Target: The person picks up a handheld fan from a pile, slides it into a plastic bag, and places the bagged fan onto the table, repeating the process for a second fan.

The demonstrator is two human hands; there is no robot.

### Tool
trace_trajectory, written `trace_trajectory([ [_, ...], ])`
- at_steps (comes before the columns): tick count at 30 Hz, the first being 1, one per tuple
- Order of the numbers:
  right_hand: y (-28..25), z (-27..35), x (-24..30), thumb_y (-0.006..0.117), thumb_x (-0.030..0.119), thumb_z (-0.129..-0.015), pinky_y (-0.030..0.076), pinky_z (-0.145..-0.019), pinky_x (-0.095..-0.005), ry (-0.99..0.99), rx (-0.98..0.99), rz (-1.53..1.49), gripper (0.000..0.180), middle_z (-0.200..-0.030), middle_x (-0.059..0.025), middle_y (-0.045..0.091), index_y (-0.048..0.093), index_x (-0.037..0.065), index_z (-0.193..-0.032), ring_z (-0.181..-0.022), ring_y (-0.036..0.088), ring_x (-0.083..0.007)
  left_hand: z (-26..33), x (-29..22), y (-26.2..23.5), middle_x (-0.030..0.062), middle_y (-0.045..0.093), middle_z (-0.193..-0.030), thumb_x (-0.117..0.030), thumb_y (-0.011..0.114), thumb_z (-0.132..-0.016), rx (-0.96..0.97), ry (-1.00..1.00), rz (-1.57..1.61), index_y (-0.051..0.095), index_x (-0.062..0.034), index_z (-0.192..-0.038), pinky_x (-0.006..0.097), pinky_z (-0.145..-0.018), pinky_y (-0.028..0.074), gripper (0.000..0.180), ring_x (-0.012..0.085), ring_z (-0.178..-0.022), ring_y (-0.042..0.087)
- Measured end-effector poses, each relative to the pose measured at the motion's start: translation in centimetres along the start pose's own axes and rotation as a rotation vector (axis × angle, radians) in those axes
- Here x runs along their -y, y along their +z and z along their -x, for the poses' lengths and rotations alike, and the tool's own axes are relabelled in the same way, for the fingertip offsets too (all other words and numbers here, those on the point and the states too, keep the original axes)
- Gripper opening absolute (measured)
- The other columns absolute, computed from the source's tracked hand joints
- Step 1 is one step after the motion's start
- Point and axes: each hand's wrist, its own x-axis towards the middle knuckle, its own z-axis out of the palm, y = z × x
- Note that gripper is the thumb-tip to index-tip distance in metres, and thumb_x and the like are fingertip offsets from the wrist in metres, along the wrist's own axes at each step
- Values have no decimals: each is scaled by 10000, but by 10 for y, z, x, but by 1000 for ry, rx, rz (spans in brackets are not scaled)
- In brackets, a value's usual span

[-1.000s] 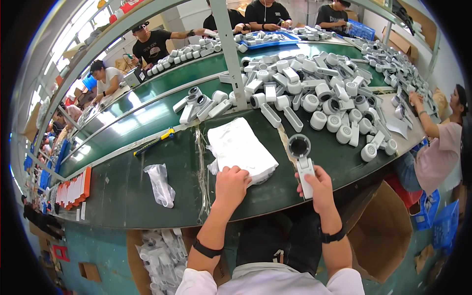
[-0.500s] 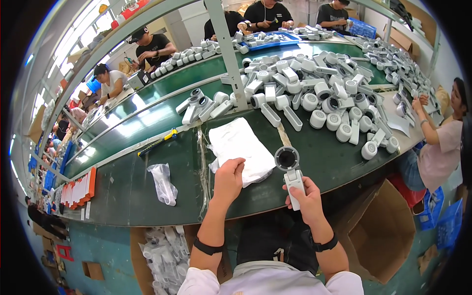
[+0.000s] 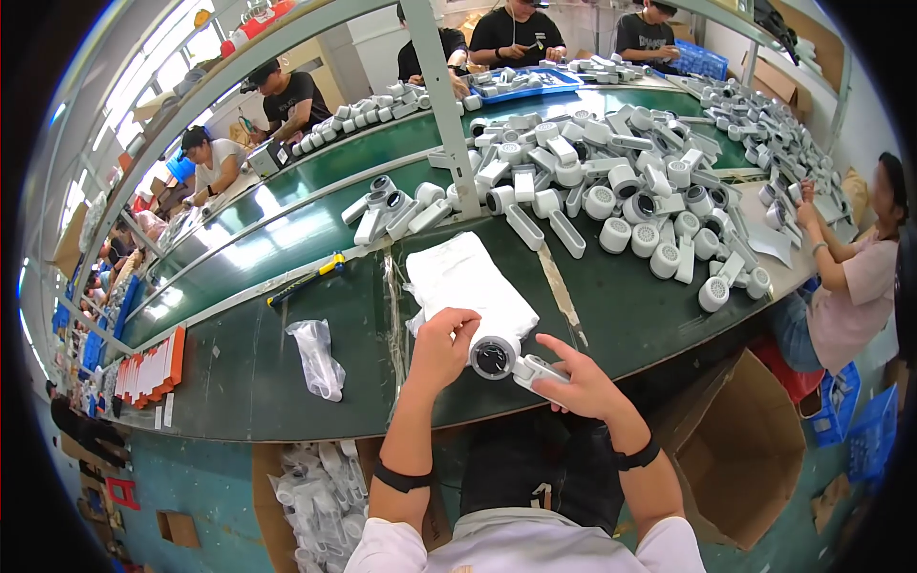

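While the right hand (image 3: 586,384) clamps the handheld device (image 3: 492,357), lower centre: orienting it, apparently.
Left hand (image 3: 439,350): fingers bunched together beside it; contact unclear.
Handle (image 3: 531,371): next move likely needs steady support.

The left hand (image 3: 440,351) has curled fingers (image 3: 462,316); the right hand (image 3: 586,386) points its forefinger (image 3: 554,346) leftward.

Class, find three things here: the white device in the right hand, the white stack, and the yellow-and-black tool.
White device (image 3: 493,357): head view, dark middle of its round head.
White stack (image 3: 470,285): head view, upper face.
Yellow-and-black tool (image 3: 307,281): head view, midway along its body.
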Motion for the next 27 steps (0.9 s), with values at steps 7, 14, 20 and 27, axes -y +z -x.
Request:
trace_trajectory([
  [7, -6, -19, 11, 673, 185, -821, 485, -544, -266, 10, 29, 130, 792, -845, -84, 653, 290, 84, -1506, -594, 579, -118, -1, -1, -13, 60, 683, -878, -68, 648, -889, 70, -47, 119, 685, -14, -976, 258, -678, 488, 110, 131, -767, 617],
  [14, -4, -27, 22, 667, 208, -819, 470, -518, -269, 92, -4, 129, 796, -845, -67, 636, 289, 93, -1511, -573, 556, -117, 0, 6, -19, 71, 668, -869, -57, 635, -896, 55, 29, 3, 675, -10, -970, 271, -674, 485, 97, 138, -777, 620],
  [20, -4, -29, 14, 659, 197, -844, 463, -503, -260, 88, -55, -34, 765, -848, -60, 632, 296, 97, -1511, -568, 551, -109, 6, 2, -15, 83, 654, -828, -83, 615, -914, 22, 7, -36, 658, -8, -970, 277, -656, 474, 103, 146, -721, 600],
  [27, 2, -22, 18, 675, 170, -803, 490, -536, -260, 44, 1, 138, 780, -821, -68, 644, 328, 88, -1497, -575, 572, -111, 5, 0, -10, 79, 651, -841, -91, 607, -924, -38, -45, 111, 628, -16, -1067, 266, -660, 472, 163, 126, -702, 569],
])
